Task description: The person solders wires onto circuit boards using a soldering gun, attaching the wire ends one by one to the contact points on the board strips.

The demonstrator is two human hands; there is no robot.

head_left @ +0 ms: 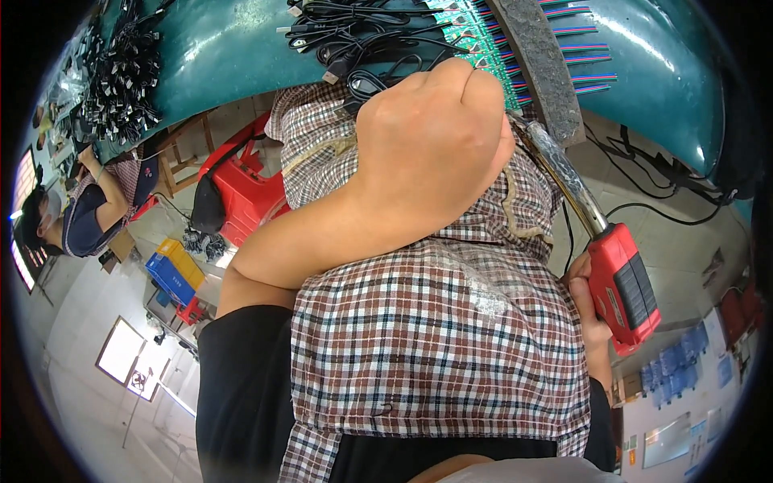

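Observation:
My left hand (439, 149) is closed in a fist at the near edge of the green-covered table, its back toward me. Its fingertips are hidden, so I cannot make out what they hold. Just beyond it is a row of small green circuit boards (465, 30), with black cables (354, 36) on their left and thin multicoloured wires (586, 58) on their right. My right hand (581, 294) grips a red and black soldering gun (624, 282). Its long metal barrel slants up and left, toward the end of the boards beside my left fist.
A dark grey bar (543, 72) lies across the coloured wires. More black cables (125, 72) are heaped at the table's far left. A red plastic stool (241, 193) stands below the table on the left. Another person (105, 197) sits at far left. Black cords (668, 181) hang at right.

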